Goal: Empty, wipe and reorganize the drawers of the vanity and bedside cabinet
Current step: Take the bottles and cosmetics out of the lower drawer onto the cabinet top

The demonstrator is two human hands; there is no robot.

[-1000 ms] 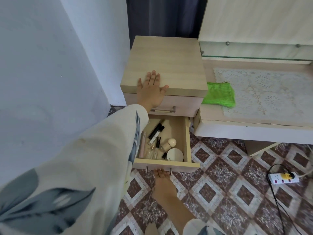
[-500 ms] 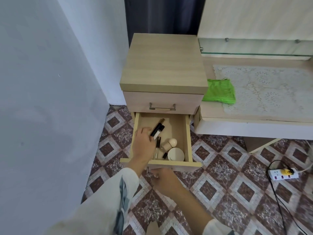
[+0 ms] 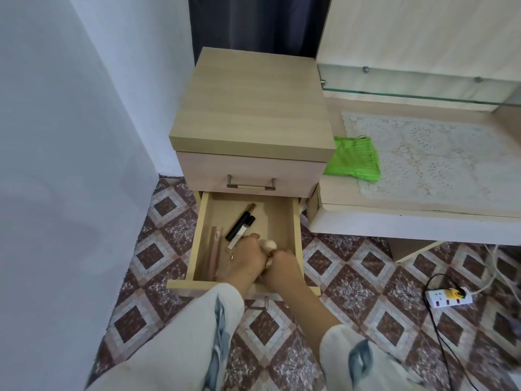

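The bedside cabinet has its upper drawer closed and its lower drawer pulled out over the tiled floor. Black cosmetic tubes and pinkish pencils lie in the drawer. Both hands are down at its front, side by side. My left hand curls its fingers round a small cream-topped brush, whose knob peeks out between the hands. My right hand lies palm down beside it, hiding whatever is under it.
A green cloth lies on the vanity top beside a lace mat, under a glass shelf. A power strip with a black cable lies on the floor at right. A white wall is close on the left.
My left hand left the cabinet top and went down into the open drawer. My right hand let go of the drawer's front and moved into the drawer beside it, over the round compact.
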